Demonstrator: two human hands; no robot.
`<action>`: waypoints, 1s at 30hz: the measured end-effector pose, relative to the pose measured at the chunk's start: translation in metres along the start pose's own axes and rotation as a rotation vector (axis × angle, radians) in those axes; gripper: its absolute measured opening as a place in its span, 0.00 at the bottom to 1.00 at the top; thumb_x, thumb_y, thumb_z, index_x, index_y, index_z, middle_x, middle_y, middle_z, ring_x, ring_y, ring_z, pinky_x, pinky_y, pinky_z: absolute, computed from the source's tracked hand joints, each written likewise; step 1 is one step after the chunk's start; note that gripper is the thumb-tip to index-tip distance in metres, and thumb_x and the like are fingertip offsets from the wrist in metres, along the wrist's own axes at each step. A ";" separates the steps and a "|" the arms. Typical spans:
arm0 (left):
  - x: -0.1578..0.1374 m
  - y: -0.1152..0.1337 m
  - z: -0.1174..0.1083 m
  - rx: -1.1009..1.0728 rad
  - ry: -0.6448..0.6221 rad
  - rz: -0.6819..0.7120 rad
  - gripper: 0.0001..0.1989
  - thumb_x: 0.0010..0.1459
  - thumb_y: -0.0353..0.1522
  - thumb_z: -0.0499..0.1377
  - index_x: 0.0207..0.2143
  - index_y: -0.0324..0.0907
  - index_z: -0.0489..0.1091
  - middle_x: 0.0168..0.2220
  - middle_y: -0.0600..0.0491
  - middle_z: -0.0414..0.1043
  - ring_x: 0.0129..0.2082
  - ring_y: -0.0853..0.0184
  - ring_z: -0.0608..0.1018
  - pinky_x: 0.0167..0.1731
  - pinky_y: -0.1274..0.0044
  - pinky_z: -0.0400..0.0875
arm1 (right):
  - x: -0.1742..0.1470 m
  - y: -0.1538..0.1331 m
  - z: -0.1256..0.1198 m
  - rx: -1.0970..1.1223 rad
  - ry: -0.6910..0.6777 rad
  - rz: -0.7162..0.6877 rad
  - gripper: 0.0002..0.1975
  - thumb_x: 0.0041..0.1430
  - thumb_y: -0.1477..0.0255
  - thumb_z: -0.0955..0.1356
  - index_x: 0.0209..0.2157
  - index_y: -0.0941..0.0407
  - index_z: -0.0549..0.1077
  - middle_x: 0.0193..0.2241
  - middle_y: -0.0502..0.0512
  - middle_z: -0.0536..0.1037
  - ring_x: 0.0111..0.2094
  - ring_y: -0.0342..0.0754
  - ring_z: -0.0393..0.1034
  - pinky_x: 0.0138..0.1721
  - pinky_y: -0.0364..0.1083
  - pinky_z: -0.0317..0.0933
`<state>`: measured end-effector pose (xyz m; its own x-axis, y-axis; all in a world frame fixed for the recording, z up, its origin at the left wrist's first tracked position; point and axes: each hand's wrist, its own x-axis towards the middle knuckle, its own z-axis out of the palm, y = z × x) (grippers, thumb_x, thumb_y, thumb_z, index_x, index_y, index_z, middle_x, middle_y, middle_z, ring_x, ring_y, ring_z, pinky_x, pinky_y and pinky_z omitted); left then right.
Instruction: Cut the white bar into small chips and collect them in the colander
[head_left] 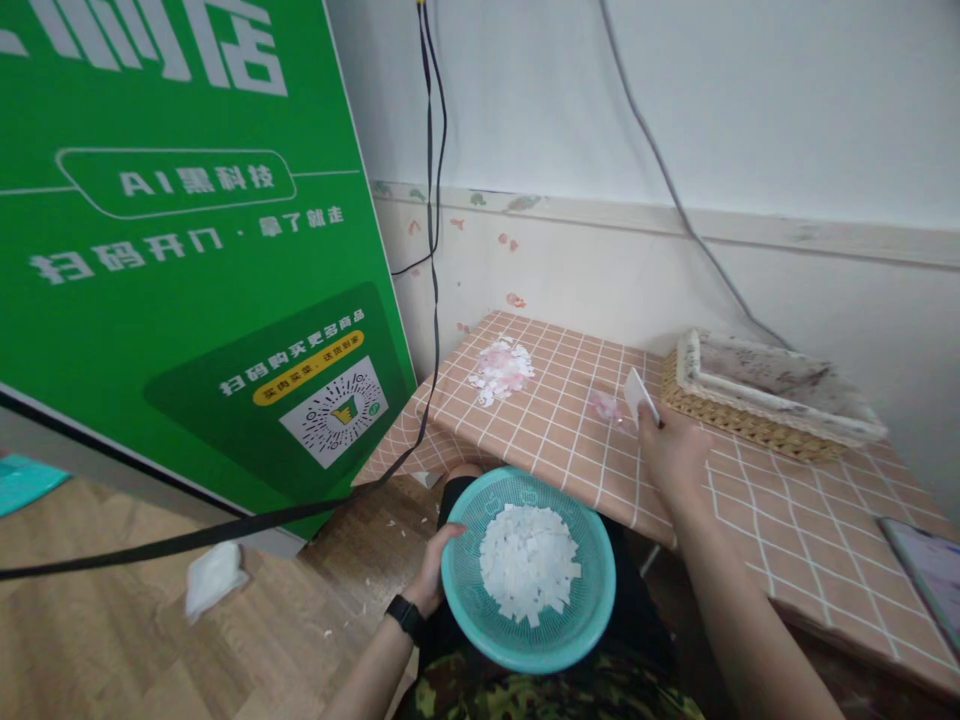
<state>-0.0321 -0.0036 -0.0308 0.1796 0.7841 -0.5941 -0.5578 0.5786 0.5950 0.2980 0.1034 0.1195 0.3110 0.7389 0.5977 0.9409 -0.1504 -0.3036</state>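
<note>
My left hand (433,562) grips the rim of a round teal plastic basket (459,610) resting on my lap, thumb over the edge. A heap of small white rectangular pieces (529,560), paper-like, lies inside it. Above the tablecloth, my right hand (671,450) is closed on a flat white card (641,395), held up on edge. Left of the card is a small pinkish patch (604,405) on the cloth. Farther left lies a larger spread of white scraps (501,370), pinkish in the middle; what the pink matter is, I cannot tell.
A brown checked tablecloth (555,430) covers the table against the wall. On it stand a cloth-lined wicker basket (757,425) and a phone-like device (926,570) at right. A green cabinet (187,330) rises at left, with a black strap (300,518) hanging before it. A white packet (214,578) lies on the floor.
</note>
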 end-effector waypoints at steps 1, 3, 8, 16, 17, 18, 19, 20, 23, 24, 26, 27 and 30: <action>0.001 0.000 -0.001 0.005 0.007 0.008 0.11 0.47 0.36 0.59 0.26 0.35 0.73 0.23 0.49 0.75 0.22 0.66 0.73 0.27 0.75 0.68 | 0.001 -0.003 0.004 -0.006 0.003 -0.001 0.22 0.60 0.63 0.56 0.29 0.60 0.76 0.19 0.58 0.72 0.21 0.48 0.61 0.25 0.45 0.45; 0.002 -0.001 -0.002 0.012 0.013 0.020 0.11 0.47 0.36 0.59 0.27 0.35 0.73 0.23 0.49 0.75 0.22 0.65 0.74 0.27 0.74 0.69 | 0.005 -0.010 0.010 -0.003 -0.011 -0.011 0.22 0.60 0.63 0.56 0.28 0.60 0.75 0.21 0.59 0.73 0.22 0.47 0.62 0.25 0.45 0.45; 0.003 -0.003 -0.004 0.002 0.024 0.052 0.10 0.47 0.35 0.60 0.25 0.36 0.73 0.21 0.52 0.74 0.21 0.67 0.73 0.26 0.76 0.68 | 0.022 -0.024 0.021 0.014 -0.066 -0.015 0.21 0.59 0.64 0.56 0.28 0.61 0.75 0.22 0.62 0.74 0.23 0.49 0.63 0.26 0.45 0.45; 0.002 -0.002 -0.002 0.001 0.002 0.042 0.10 0.48 0.36 0.59 0.26 0.36 0.73 0.22 0.51 0.75 0.21 0.67 0.73 0.26 0.76 0.68 | 0.053 -0.024 0.030 0.127 -0.150 0.007 0.21 0.56 0.62 0.59 0.32 0.61 0.77 0.23 0.62 0.76 0.25 0.51 0.67 0.26 0.45 0.49; 0.001 -0.001 -0.002 0.000 0.006 0.040 0.10 0.48 0.36 0.59 0.26 0.36 0.73 0.23 0.51 0.75 0.22 0.67 0.73 0.27 0.76 0.68 | 0.055 -0.020 0.028 0.159 -0.139 0.009 0.21 0.56 0.61 0.60 0.33 0.61 0.77 0.23 0.61 0.76 0.24 0.51 0.67 0.26 0.45 0.50; 0.001 -0.001 -0.002 -0.003 0.006 0.034 0.10 0.48 0.36 0.59 0.26 0.36 0.73 0.23 0.51 0.75 0.22 0.67 0.73 0.27 0.76 0.68 | 0.057 -0.015 0.026 0.200 -0.127 0.014 0.22 0.55 0.60 0.60 0.33 0.61 0.78 0.22 0.60 0.76 0.24 0.51 0.67 0.25 0.45 0.51; 0.001 -0.001 -0.002 -0.009 0.005 0.027 0.10 0.48 0.35 0.59 0.26 0.35 0.73 0.22 0.51 0.75 0.22 0.67 0.73 0.27 0.76 0.68 | 0.057 -0.008 0.022 0.254 -0.114 0.022 0.23 0.54 0.58 0.61 0.34 0.62 0.78 0.21 0.60 0.75 0.23 0.51 0.66 0.25 0.45 0.52; 0.001 -0.001 -0.002 -0.016 0.000 0.020 0.10 0.49 0.35 0.58 0.26 0.35 0.73 0.22 0.51 0.75 0.22 0.67 0.73 0.28 0.76 0.68 | 0.057 -0.001 0.018 0.322 -0.117 0.026 0.23 0.53 0.57 0.62 0.35 0.62 0.78 0.21 0.59 0.75 0.22 0.50 0.66 0.25 0.45 0.53; 0.003 -0.002 -0.003 -0.026 -0.025 0.008 0.11 0.49 0.35 0.58 0.28 0.35 0.74 0.23 0.51 0.75 0.22 0.67 0.74 0.29 0.75 0.69 | 0.053 0.024 0.004 0.645 -0.266 0.038 0.23 0.49 0.56 0.67 0.37 0.60 0.77 0.25 0.57 0.77 0.25 0.50 0.68 0.25 0.45 0.57; 0.003 -0.002 -0.003 -0.024 -0.028 0.012 0.11 0.49 0.35 0.58 0.28 0.35 0.74 0.23 0.51 0.75 0.22 0.67 0.74 0.29 0.75 0.69 | 0.052 0.032 0.001 0.735 -0.356 0.041 0.22 0.47 0.56 0.68 0.36 0.60 0.77 0.26 0.56 0.77 0.26 0.49 0.68 0.26 0.45 0.58; 0.004 -0.003 -0.003 -0.015 -0.021 0.020 0.11 0.49 0.35 0.58 0.27 0.34 0.73 0.22 0.51 0.75 0.22 0.67 0.73 0.28 0.76 0.68 | 0.051 0.045 -0.003 0.813 -0.518 0.040 0.20 0.44 0.57 0.71 0.32 0.59 0.78 0.25 0.55 0.76 0.25 0.48 0.67 0.25 0.45 0.59; 0.004 -0.003 -0.002 -0.012 -0.012 0.021 0.11 0.49 0.35 0.58 0.27 0.35 0.73 0.22 0.51 0.75 0.22 0.67 0.73 0.28 0.76 0.68 | 0.052 0.050 -0.002 0.822 -0.585 0.038 0.19 0.43 0.57 0.71 0.31 0.59 0.77 0.24 0.55 0.76 0.25 0.47 0.66 0.25 0.44 0.59; 0.003 -0.002 0.000 -0.007 0.005 0.006 0.11 0.48 0.35 0.58 0.27 0.34 0.73 0.24 0.50 0.75 0.22 0.67 0.73 0.27 0.76 0.68 | 0.059 0.053 0.005 0.832 -0.727 0.044 0.20 0.44 0.56 0.71 0.30 0.60 0.76 0.23 0.54 0.74 0.23 0.44 0.64 0.24 0.43 0.58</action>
<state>-0.0301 -0.0024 -0.0339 0.1721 0.7861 -0.5936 -0.5643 0.5726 0.5947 0.3652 0.1425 0.1347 -0.0676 0.9946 0.0784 0.4623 0.1009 -0.8810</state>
